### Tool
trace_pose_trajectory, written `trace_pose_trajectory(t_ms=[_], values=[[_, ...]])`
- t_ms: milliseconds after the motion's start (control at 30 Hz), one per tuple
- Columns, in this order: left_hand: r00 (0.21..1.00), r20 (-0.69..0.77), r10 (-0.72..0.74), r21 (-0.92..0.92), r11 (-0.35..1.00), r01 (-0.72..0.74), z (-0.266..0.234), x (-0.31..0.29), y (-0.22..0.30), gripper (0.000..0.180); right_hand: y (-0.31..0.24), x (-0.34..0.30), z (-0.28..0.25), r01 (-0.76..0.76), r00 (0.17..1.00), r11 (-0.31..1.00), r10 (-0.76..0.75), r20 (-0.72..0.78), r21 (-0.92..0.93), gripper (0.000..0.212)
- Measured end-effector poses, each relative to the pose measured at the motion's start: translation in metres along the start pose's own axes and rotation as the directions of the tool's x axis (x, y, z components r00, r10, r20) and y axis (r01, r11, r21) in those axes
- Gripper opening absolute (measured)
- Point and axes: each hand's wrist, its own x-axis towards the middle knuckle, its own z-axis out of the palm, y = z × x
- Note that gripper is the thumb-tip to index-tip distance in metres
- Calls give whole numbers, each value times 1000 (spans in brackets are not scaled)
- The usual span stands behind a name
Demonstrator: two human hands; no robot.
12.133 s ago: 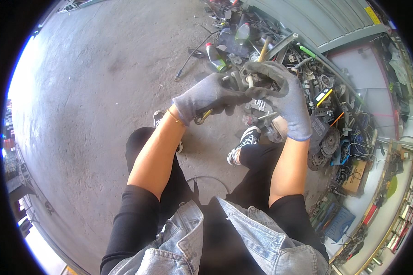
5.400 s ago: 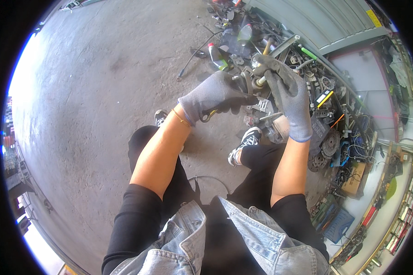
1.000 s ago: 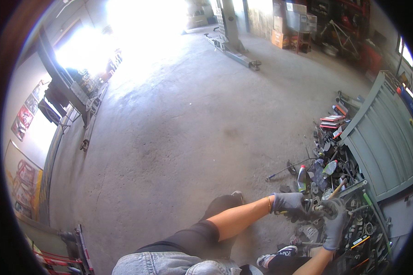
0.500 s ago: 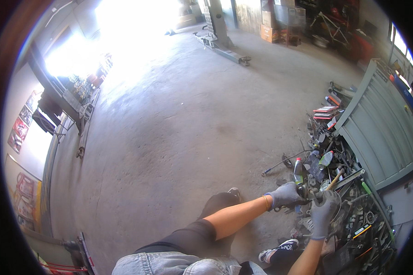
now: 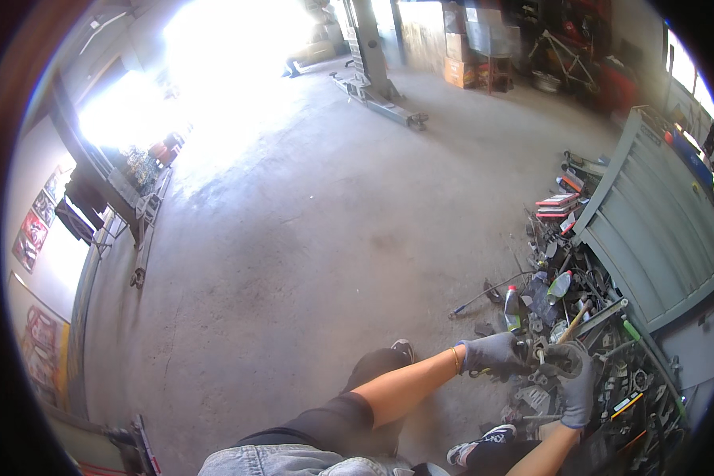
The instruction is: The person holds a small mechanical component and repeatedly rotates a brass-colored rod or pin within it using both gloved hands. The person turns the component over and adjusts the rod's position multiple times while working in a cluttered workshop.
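Both my hands wear grey gloves and come together over a heap of used car parts at the lower right. My left hand (image 5: 490,354) is closed round one end of a dark metal part with a shiny pin (image 5: 540,354); its exact kind is too small to tell. From the other side my right hand (image 5: 577,385) curls its fingers about the same part. Just beyond the right hand a wooden handle (image 5: 571,324) sticks up from the heap. A clear bottle with a red cap and green label (image 5: 512,309) stands past my left hand.
A grey metal cabinet (image 5: 650,222) borders the heap on the right. Another bottle (image 5: 559,286), red-and-white boxes (image 5: 557,205) and a green rod (image 5: 650,365) lie among the parts. My shoe (image 5: 484,444) is beside the heap. A lift post (image 5: 365,55) stands far off.
My right hand has shifted right and turned, showing more of the shiny pin between the hands. The left hand stays closed on the part, slightly lower. The whole view has shifted a little.
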Motion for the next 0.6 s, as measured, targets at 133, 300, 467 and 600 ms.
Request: trace_pose_trajectory(t_ms=[133,300,467,600], values=[[979,203,-14,-47,999,24,1,1,3,20,8,-5,-4,-130,981,972,97,170,196,43],[987,162,-10,-35,999,15,2,-8,13,22,23,-2,5,-148,987,976,136,83,160,50],[999,51,13,23,1000,-15,14,-8,11,30,39,7,25,29,998,996,-33,-47,-80,46],[995,14,-99,168,981,95,22,7,-1,34,51,16,42,126,964,845,-228,-137,-519,41]])
